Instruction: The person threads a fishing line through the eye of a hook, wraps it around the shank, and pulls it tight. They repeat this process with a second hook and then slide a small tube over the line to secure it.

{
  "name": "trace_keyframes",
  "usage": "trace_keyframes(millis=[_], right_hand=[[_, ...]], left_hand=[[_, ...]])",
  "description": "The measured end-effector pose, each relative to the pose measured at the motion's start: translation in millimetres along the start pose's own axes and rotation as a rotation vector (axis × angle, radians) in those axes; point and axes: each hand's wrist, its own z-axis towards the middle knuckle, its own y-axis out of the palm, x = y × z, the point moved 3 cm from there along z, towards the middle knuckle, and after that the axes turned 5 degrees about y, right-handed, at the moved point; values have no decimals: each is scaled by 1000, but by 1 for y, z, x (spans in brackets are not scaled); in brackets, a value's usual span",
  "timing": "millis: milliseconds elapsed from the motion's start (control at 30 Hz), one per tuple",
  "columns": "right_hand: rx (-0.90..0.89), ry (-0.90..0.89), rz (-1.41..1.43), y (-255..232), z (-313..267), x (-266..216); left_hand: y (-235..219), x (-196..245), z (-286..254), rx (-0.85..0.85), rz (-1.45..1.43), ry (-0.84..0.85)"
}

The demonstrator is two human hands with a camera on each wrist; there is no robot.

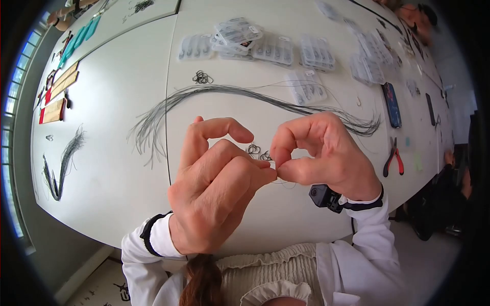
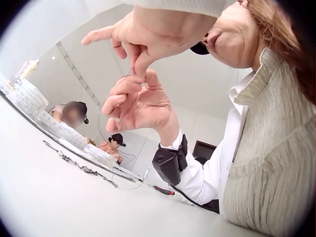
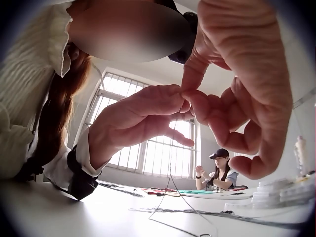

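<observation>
In front of the chest, my left hand (image 1: 214, 188) and right hand (image 1: 326, 153) meet at the fingertips. Both pinch a thin dark line (image 3: 171, 160), which hangs in an angled loop below the fingers in the right wrist view. What sits right between the fingertips is hidden. My left index finger stands out, bent away from the pinch; the right fingers curl toward the thumb. Just beyond the fingertips on the table lie small dark rings of wire or line (image 1: 252, 149). Farther back stretches a long bundle of dark strands (image 1: 240, 91).
Clear plastic boxes (image 1: 273, 48) are stacked at the back, with a dark coil (image 1: 202, 77) before them. Red-handled pliers (image 1: 393, 158) and a phone (image 1: 392, 104) lie to the right. A shorter strand bundle (image 1: 66, 160) is at left. Other people sit around the table.
</observation>
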Motion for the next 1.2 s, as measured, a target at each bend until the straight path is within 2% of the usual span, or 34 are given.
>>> trace_keyframes(millis=[100, 200, 300, 367, 500, 767, 933, 1100, 1200], right_hand=[[-4, 1, 50, 0, -2, -4], [-25, 104, 123, -1, -5, -10], [37, 34, 62, -1, -6, -9], [71, -25, -26, -1, -6, -10], [124, -82, -13, 3, -9, -11], [249, -280, -269, 5, -11, -8], [294, -336, -364, 6, -11, -8], [349, -391, -456, 5, -10, -9], [328, -398, -470, 7, -10, -9]], left_hand=[[1, -5, 1, 72, -159, -79], [-1, -10, -1, 96, -268, -157], [0, -11, -2, 104, -339, -247], [-1, -12, -2, 80, -356, -244], [1, -13, -2, 26, -457, -302], [-1, -13, -1, -51, -496, -303], [0, -15, -1, -78, -521, -323], [1, -14, -1, -90, -640, -433], [4, -20, -4, -125, -588, -399]])
